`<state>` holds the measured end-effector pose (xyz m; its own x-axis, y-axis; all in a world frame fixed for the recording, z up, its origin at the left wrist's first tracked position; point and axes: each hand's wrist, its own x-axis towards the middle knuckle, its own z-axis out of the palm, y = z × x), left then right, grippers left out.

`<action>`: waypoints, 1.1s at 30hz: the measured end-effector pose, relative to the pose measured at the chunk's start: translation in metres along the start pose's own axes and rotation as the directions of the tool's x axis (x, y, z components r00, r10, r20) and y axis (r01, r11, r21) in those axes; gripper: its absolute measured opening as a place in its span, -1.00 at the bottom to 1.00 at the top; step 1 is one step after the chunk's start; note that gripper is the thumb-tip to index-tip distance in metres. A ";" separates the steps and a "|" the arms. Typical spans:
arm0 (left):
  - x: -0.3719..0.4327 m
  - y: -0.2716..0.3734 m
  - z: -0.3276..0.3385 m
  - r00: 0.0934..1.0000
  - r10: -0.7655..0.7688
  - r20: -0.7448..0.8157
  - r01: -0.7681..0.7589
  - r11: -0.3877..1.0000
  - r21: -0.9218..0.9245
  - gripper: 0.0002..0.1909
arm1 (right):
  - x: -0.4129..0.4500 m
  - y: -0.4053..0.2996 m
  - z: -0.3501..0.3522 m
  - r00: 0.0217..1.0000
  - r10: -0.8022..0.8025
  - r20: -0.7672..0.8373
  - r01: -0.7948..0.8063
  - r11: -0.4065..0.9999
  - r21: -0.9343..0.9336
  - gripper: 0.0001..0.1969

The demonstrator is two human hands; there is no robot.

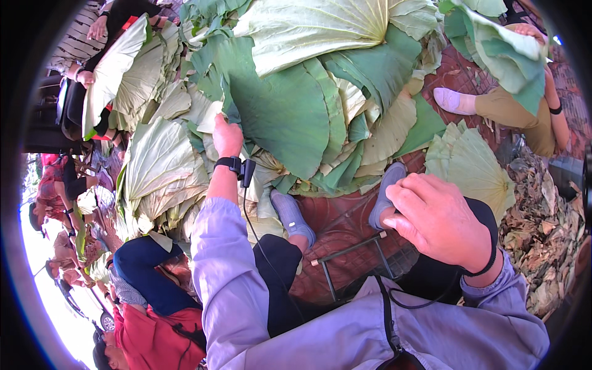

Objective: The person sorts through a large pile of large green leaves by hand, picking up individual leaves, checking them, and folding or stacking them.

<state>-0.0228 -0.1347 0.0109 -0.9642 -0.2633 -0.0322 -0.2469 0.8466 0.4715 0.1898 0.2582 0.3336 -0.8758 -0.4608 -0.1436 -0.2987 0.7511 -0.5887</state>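
A large heap of lotus leaves, green and pale, lies on the tiled ground before me. My left hand [227, 138] is closed on the edge of a green lotus leaf [282, 111] at the heap's left part. A device with a cable is strapped to that wrist. My right hand [425, 217] is raised over my knee with its fingers curled, apart from the leaves; a small dark thing shows at its fingertips, too little to name. A broad pale leaf [319, 32] lies underside up across the top of the heap.
A stack of folded leaves [157, 171] stands at the left, another leaf bundle [467, 171] at the right beside dry leaf scraps [536, 231]. A low metal frame [351, 247] stands between my legs. Several people handle leaves at the left and upper right.
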 end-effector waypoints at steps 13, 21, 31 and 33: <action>-0.060 0.102 -0.182 0.985 0.077 0.157 0.081 0.598 -0.798 -0.78 | -0.020 0.002 -0.001 0.989 -0.046 -0.140 0.051 0.998 0.033 -0.76; -0.177 0.186 -0.247 0.929 0.269 0.253 0.205 0.193 -0.959 -0.56 | -0.017 -0.001 0.003 0.915 -0.036 -0.402 0.132 0.968 0.215 -0.66; -0.254 0.204 -0.228 0.898 0.363 0.248 -0.010 0.579 -0.815 -0.65 | -0.006 -0.011 -0.001 0.758 -0.063 -0.649 0.155 0.984 0.086 -0.54; -0.252 0.212 -0.228 0.873 0.440 0.211 -0.181 0.693 -0.698 -0.67 | -0.003 -0.009 0.001 0.754 -0.094 -0.651 0.171 0.984 0.056 -0.52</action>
<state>0.1903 0.0056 0.3198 -0.9706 0.2405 -0.0062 0.0711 0.3110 0.9477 0.1957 0.2528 0.3386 -0.8786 -0.1102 0.4646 -0.4223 0.6335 -0.6483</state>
